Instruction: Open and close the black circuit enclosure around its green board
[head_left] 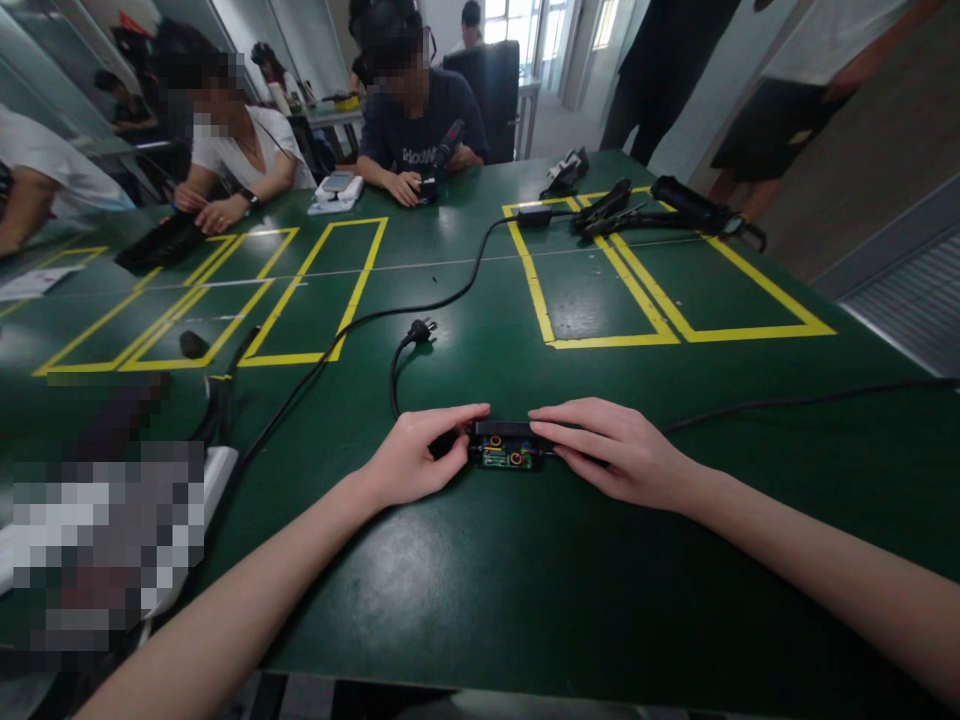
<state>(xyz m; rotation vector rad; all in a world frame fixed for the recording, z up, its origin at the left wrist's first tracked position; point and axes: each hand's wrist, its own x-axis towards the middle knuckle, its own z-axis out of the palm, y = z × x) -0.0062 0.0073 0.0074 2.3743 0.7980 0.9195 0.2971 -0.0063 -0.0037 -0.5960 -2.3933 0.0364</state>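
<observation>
A small black power adapter point(504, 428) lies on the green table before me with its case open. Its green circuit board point(507, 455), with copper coils, faces up towards me. At its left end, my left hand point(420, 450) pinches the case between thumb and fingers. My right hand point(622, 450) grips the other end, fingers along the top edge; its thumb is mostly hidden. A black cord with a plug point(421, 331) runs from behind my left hand. Another black cable point(810, 398) leads off to the right from behind my right hand.
Yellow tape rectangles point(615, 342) mark the green table point(450, 600). A long black cord point(442, 300) crosses it to a small adapter point(534, 216). Black tools point(690, 205) lie far right, and a blurred white object point(217, 490) at left. Co-workers point(420, 120) sit opposite.
</observation>
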